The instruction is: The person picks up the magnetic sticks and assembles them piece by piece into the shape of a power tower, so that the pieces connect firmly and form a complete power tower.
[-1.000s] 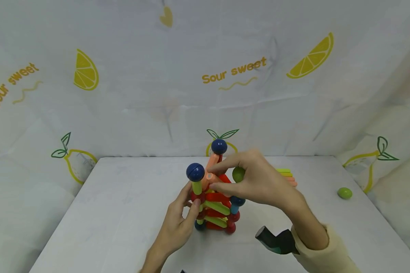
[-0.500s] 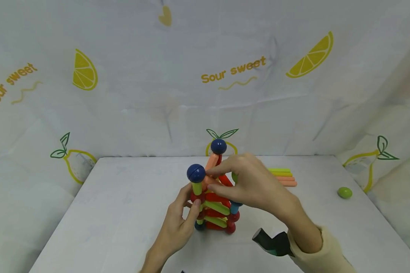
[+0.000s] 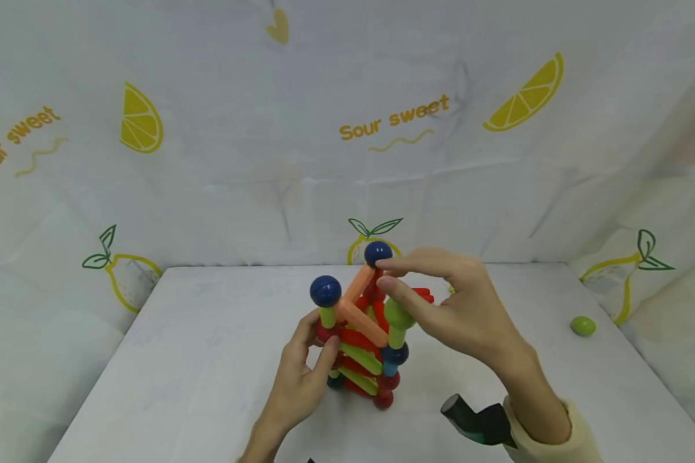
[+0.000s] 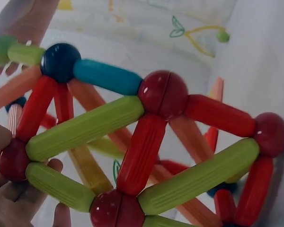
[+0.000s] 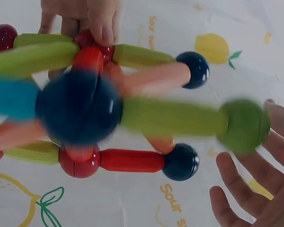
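A tower of magnetic sticks and balls [image 3: 359, 360] stands on the table. My left hand [image 3: 304, 379] grips it at a red ball [image 4: 14, 161] on the left side, thumb in front. My right hand [image 3: 457, 308] is at the upper right, fingers extended and apart, beside a green ball [image 5: 246, 125] on a lime stick [image 5: 175, 116]. Its index fingertip appears near the rear blue ball [image 3: 378, 253]; contact is unclear. Another blue ball [image 3: 325, 291] tops the left post. Two orange sticks [image 3: 363, 323] meet near that post.
A loose green ball [image 3: 583, 326] lies on the white table [image 3: 208, 360] at the right. Red stick ends [image 3: 424, 295] show behind the green-topped post. A black camera mount [image 3: 477, 421] sits at the right wrist. A lemon-print cloth [image 3: 237, 161] hangs behind.
My right hand has left the front orange stick and moved back and right. The tower has turned slightly, bringing the green-topped post into view. My left hand keeps its grip.
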Demonstrator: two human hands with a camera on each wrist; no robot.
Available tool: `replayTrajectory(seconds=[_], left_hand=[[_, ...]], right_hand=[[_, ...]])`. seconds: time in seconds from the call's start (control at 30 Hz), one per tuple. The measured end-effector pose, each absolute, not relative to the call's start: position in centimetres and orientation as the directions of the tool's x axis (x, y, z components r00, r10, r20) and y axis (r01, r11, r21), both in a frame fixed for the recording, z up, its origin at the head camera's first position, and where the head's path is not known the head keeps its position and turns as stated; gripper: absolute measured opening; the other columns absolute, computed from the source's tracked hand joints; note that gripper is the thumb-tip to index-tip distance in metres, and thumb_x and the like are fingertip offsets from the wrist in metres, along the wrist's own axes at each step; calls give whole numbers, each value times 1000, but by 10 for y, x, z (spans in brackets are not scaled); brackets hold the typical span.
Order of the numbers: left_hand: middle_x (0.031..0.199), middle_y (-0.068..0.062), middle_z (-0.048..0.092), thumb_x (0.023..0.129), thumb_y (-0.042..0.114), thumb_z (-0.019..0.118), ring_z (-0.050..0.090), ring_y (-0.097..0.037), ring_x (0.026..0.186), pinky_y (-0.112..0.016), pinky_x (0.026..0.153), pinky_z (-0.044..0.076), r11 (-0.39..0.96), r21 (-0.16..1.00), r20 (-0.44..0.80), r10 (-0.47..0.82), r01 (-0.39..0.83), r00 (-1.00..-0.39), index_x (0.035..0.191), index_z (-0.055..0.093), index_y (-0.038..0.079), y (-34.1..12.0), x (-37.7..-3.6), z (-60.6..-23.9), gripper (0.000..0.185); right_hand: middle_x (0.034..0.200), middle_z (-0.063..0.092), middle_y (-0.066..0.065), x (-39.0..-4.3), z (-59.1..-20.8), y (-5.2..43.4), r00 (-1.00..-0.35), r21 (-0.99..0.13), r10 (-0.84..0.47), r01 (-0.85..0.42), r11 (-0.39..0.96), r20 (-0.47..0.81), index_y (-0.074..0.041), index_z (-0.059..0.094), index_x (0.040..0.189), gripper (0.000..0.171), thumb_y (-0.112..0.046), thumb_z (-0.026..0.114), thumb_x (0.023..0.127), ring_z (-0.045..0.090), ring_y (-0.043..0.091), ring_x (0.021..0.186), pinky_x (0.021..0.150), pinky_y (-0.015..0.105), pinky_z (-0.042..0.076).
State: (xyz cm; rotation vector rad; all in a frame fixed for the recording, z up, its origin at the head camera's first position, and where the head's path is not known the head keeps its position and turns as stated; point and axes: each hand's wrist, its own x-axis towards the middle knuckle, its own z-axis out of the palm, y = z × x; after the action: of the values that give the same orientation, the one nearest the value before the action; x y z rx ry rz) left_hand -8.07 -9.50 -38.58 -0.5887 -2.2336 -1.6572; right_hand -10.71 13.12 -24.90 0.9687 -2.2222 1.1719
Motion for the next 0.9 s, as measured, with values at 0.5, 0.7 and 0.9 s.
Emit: replayTrajectory(seconds=[0.5,0.7,0.9], left_hand=[[118,-6,66,92,4,72,66,-15,106,-27,82,60,384,797,559,-179,466,-809,123,67,5,-89,-77,-378,32],[142,-3,51,87,37,74,54,-18,127,-45,101,53,429,837,400,-58,339,-915,147,50,13,-87,-68,-370,70],[153,-7,35,70,56,88,40,-25,140,-64,107,47,517,824,314,-75,232,-947,158,32,13,-71,-60,-370,113]], right_hand=[[93,79,12,-145,-315,199,-773,-575,-70,-526,627,630,-5,79,105,18,-1,72,90,66,1,85,84,16,49],[115,71,30,-174,-382,237,-962,-479,-55,-182,859,267,6,73,116,27,-8,69,93,64,49,107,88,61,54],[117,69,33,-185,-427,258,-991,-354,-115,-133,926,72,5,71,120,30,-4,71,91,64,47,100,70,52,57]])
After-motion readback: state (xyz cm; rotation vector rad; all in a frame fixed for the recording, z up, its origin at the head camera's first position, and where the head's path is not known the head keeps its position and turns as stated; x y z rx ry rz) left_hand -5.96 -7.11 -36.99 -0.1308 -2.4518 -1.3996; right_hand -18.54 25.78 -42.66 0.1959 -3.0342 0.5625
